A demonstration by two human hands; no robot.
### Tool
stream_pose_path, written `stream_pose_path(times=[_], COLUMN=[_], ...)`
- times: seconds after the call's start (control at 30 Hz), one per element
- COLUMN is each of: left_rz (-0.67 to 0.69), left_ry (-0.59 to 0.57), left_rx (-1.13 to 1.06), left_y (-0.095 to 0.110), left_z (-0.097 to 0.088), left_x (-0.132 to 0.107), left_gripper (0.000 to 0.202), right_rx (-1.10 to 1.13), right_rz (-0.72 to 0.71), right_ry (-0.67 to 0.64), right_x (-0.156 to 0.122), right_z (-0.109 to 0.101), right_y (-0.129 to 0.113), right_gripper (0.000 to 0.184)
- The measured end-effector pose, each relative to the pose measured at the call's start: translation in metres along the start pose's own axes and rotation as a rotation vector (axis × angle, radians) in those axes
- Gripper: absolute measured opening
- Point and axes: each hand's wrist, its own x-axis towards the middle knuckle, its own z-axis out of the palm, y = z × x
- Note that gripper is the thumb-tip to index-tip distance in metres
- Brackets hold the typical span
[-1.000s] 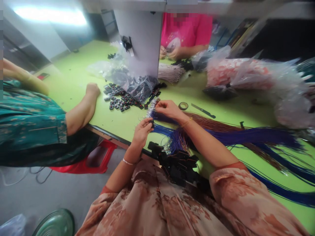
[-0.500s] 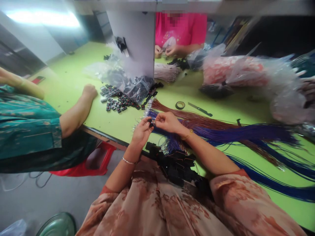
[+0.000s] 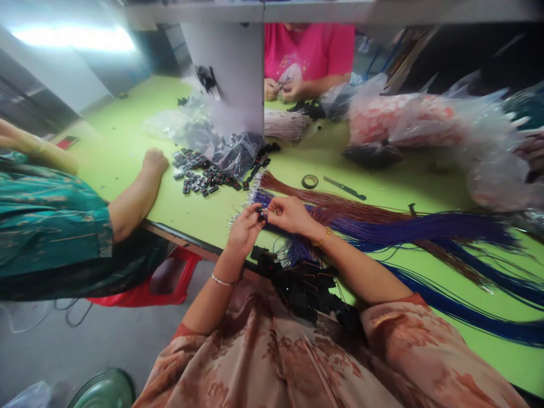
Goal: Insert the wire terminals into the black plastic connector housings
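Right hand (image 3: 293,216) has come down to a small, dark, blocky piece (image 3: 261,215).

A workshop, centred on a shared green table (image 3: 187,212).
Long bundles of brown and blue wires (image 3: 425,229) lie across it, near a heap of small black parts (image 3: 207,171), a tape roll (image 3: 305,183), a knife (image 3: 344,188) and full plastic bags (image 3: 403,120). A person in teal (image 3: 55,226) sits on a red stool (image 3: 186,277); a person in pink (image 3: 310,54) works by hand on the far side. The floor (image 3: 140,334) is plain grey.
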Motion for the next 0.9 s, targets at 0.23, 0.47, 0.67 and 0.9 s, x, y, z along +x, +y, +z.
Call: stream_pose_path(times=[0.23, 0.47, 0.67, 0.9], left_rz=[0.049, 0.039, 0.061, 0.033], left_ry=[0.071, 0.162, 0.196, 0.168], left_rx=[0.12, 0.142, 0.179, 0.112], left_y=[-0.006, -0.005, -0.008, 0.002], left_z=[0.0, -0.001, 0.004, -0.003], left_x=[-0.003, -0.005, -0.007, -0.01], left_gripper=[0.029, 0.032, 0.03, 0.024], right_rx=[-0.11, -0.003, 0.153, 0.569], right_rz=[-0.084, -0.178, -0.148, -0.034], right_ry=[-0.017, -0.057, -0.053, 0.005], right_x=[-0.004, -0.004, -0.003, 0.011], right_z=[0.007, 0.014, 0.016, -0.009], right_y=[0.0, 0.008, 0.013, 0.016], right_gripper=[0.01, 0.011, 0.009, 0.024])
